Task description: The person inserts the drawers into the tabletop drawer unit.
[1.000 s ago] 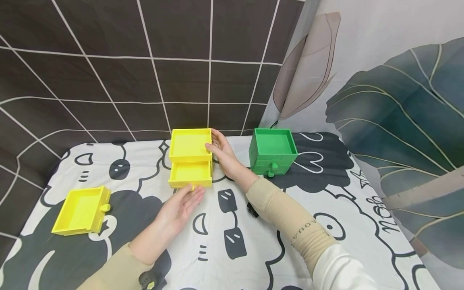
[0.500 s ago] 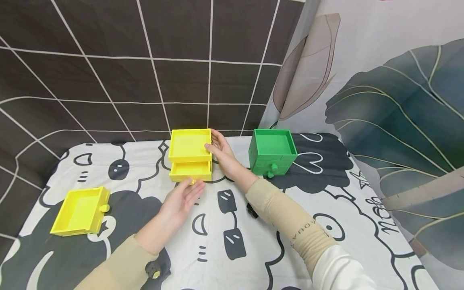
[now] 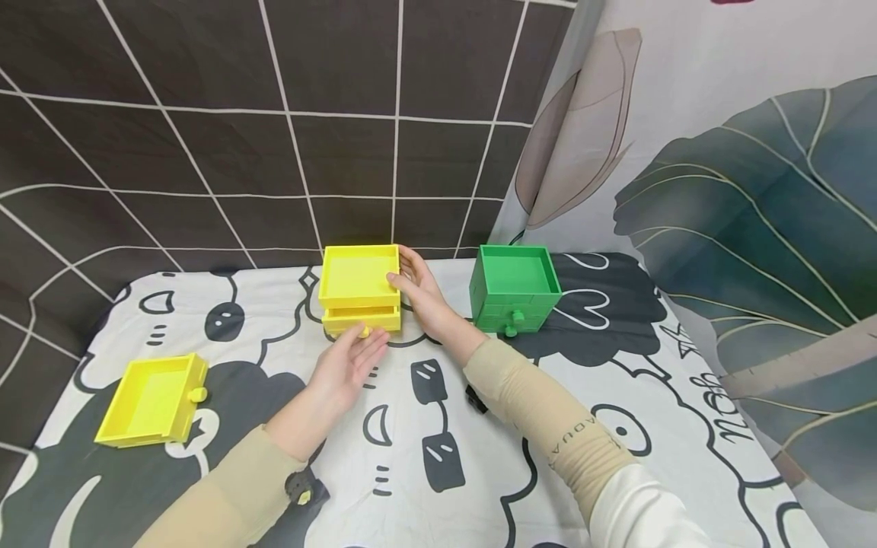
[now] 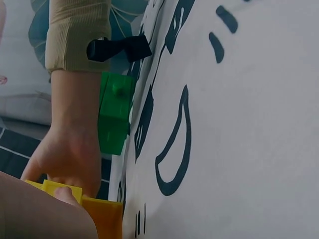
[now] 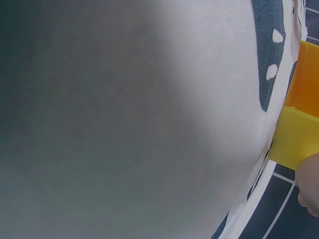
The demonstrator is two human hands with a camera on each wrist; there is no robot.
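1. While the right hand is gripping the right side of the yellow box (thumb near, fingers far), the box is standing at the cloth's far side.
2. The left hand, fingers straight and close together, is touching the lower drawer, which is sticking partly out.
3. A loose drawer is lying left; a green box is standing right.

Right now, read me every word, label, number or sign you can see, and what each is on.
"ADUA": on the right sleeve; any further letters can't be made out.
Slanted script on the patterned cloth: too stylised to read surely.
I see no text on the yellow drawer unit or green one.
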